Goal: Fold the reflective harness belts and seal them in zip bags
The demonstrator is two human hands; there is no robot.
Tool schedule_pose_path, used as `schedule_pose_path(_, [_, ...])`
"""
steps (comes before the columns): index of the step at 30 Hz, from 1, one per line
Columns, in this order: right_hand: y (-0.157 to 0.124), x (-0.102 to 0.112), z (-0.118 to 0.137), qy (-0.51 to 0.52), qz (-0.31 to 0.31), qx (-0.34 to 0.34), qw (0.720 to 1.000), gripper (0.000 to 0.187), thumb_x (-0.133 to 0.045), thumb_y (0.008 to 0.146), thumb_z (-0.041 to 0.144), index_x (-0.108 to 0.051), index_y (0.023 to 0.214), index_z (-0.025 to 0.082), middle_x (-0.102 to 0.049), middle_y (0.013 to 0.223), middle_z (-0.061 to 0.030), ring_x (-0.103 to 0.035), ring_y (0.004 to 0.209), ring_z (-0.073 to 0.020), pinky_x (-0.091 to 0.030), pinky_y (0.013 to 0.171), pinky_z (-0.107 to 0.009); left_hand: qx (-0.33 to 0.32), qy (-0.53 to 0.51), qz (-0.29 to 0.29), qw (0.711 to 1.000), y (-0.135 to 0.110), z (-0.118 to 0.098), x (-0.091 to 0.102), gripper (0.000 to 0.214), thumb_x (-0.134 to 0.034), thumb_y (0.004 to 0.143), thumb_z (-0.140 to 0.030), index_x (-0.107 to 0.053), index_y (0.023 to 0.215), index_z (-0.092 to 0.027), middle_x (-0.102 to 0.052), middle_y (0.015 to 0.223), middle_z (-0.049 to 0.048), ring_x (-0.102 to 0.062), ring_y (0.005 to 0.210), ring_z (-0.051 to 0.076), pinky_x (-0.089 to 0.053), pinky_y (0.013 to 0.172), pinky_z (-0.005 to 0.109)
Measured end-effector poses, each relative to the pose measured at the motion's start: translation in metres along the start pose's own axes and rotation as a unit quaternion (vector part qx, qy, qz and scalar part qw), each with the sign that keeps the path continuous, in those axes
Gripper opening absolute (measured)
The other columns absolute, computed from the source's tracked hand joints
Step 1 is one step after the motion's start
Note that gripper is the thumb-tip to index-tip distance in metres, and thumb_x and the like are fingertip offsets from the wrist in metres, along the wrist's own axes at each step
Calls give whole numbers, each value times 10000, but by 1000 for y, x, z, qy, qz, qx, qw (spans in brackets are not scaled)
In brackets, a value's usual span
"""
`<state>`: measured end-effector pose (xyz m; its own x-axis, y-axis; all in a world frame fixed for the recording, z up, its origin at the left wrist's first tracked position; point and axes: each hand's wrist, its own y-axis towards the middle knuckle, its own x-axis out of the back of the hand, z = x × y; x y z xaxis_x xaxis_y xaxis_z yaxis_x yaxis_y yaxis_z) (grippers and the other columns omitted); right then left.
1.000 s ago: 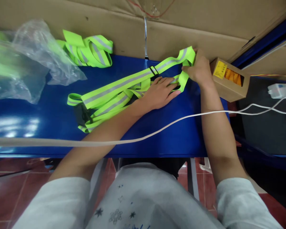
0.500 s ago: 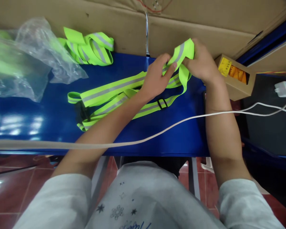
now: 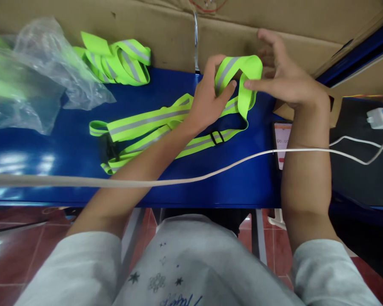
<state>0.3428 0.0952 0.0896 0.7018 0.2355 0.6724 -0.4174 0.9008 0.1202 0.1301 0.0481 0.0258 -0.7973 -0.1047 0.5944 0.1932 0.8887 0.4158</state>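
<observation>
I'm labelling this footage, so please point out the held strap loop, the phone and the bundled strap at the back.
Strap loop (image 3: 228,70): head view, on the grey stripe of its upper left side.
Phone (image 3: 281,136): head view, on its lit screen.
Bundled strap (image 3: 128,63): head view, on its middle folds.

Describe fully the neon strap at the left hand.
The strap is neon green, looks like flat webbing with a grey stripe, and carries a black slider and, apparently, a dark buckle. Its right part curls into a raised loop held by the left hand; the right hand, open, overlaps it. The rest lies folded on the blue table, partly hidden by the left forearm.
</observation>
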Motion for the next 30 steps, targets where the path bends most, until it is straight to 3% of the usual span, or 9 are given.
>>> schedule_pose_path(3, [-2, 3, 13, -17, -50, 46, 998, 386, -707, 960, 371, -638, 1313, 510, -603, 1515, 100, -545, 1432, -220, -496, 1182, -389, 2, -30, -39, 999, 3, -3, 3, 431, -368, 1050, -446, -502, 1448, -349, -595, 1493, -29, -547, 1407, 175, -462, 1251, 354])
schedule_pose_path(6, [3, -3, 19, 11, -36, 65, 997, 144, -649, 999, 388, -760, 1090, 385, -766, 1201, 28, -696, 1184, -249, -550, 1100, -456, 11, -35, -52, 998, 3, -3, 2, 455, -359, 1048, -441, -559, 1437, -316, -633, 1441, 29, -557, 1395, 156, -457, 1257, 330])
schedule_pose_path(9, [9, -9, 17, 22, -63, 56, 996, 168, -590, 1013, 311, -738, 955, 257, -731, 966, -10, -718, 1017, -236, -547, 1062, -490, 32, -28, -46, 998, 0, 4, -4, 577, -490, 996, -414, -437, 1550, -259, -531, 1548, 83, -530, 1423, 188, -553, 1144, 369])
schedule_pose_path(12, [15, -10, 10, 19, -125, 13, 992, 202, -548, 976, 247, -639, 800, 288, -612, 817, -3, -674, 908, -227, -558, 983, -446, 59, 0, 33, 998, -7, 16, -14, 803, -595, 928, -309, -221, 1636, -258, -478, 1593, 146, -550, 1401, 253, -564, 1087, 426])
schedule_pose_path(15, [20, -8, 4, 27, -187, -31, 982, 331, -487, 940, 220, -415, 620, 264, -368, 686, -2, -563, 709, -191, -537, 793, -365, 59, 44, 95, 993, -12, 27, -20, 706, -553, 932, -208, -282, 1584, -231, -548, 1487, 189, -575, 1369, 268, -511, 1139, 463])
schedule_pose_path(18, [20, -6, -1, 33, -209, -49, 976, 389, -452, 932, 190, -237, 610, 224, -206, 697, 8, -384, 574, -110, -406, 652, -274, 55, 69, 97, 991, -13, 32, -21, 577, -497, 935, -170, -386, 1496, -248, -541, 1497, 172, -564, 1387, 262, -501, 1158, 461])
schedule_pose_path(22, [13, 0, -6, 25, -164, -85, 983, 401, -638, 881, 210, -396, 563, 202, -308, 600, 38, -299, 545, -69, -255, 574, -264, 54, 62, 75, 994, -11, 32, -18, 597, -493, 899, -153, -415, 1479, -272, -579, 1469, 143, -580, 1362, 256, -508, 1159, 468])
schedule_pose_path(26, [6, 7, -14, -5, -109, -112, 988, 63, -715, 852, 197, -737, 797, 177, -597, 701, 6, -494, 627, -110, -414, 661, -303, 53, 77, 54, 994, -4, 25, -10, 274, -506, 963, -250, -635, 1202, -289, -642, 1365, 106, -618, 1256, 255, -537, 1117, 474])
schedule_pose_path(30, [6, 9, -20, -50, -94, -106, 989, 181, -684, 858, 72, -784, 955, 187, -633, 832, -15, -548, 776, -150, -511, 967, -442, 50, 116, 44, 991, 0, 13, 1, 258, -434, 1048, -317, -674, 972, -263, -705, 1209, 93, -656, 1160, 269, -549, 1026, 510])
